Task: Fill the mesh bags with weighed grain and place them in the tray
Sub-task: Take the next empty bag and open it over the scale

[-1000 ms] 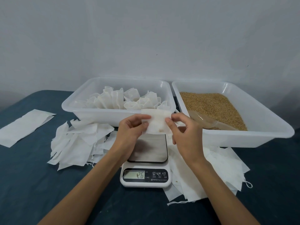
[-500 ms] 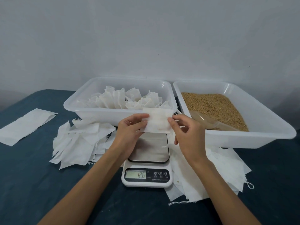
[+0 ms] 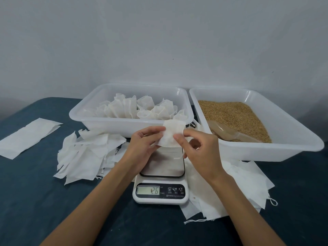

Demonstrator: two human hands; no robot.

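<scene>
Both hands hold 1 small white mesh bag (image 3: 171, 133) in the air just above the steel platform of the white digital kitchen scale (image 3: 161, 176), whose display reads 26. The left hand (image 3: 143, 145) pinches the bag's left edge between thumb and curled fingers (image 3: 156, 129), and the right hand (image 3: 200, 151) pinches its right edge with thumb and forefinger, the other fingers loosely curled below. The bag looks flat and empty, so the step in hand is judged to be opening its mouth before filling. Just beyond the fingers stands the clear plastic tray of filled bags (image 3: 127, 126), with the standing white pouches (image 3: 142, 109) inside it. To the right of the right hand sits the clear plastic tray of brown grain (image 3: 266, 150), a translucent scoop (image 3: 230, 133) lying in it. Loose white empty bags (image 3: 85, 153) are heaped on the dark blue table (image 3: 35, 192) left of the left hand, and more lie under and right of the right forearm. The next move probably calls for spreading the mouth wide, then 1 hand keeping it open while the other reaches right for the scoop.
</scene>
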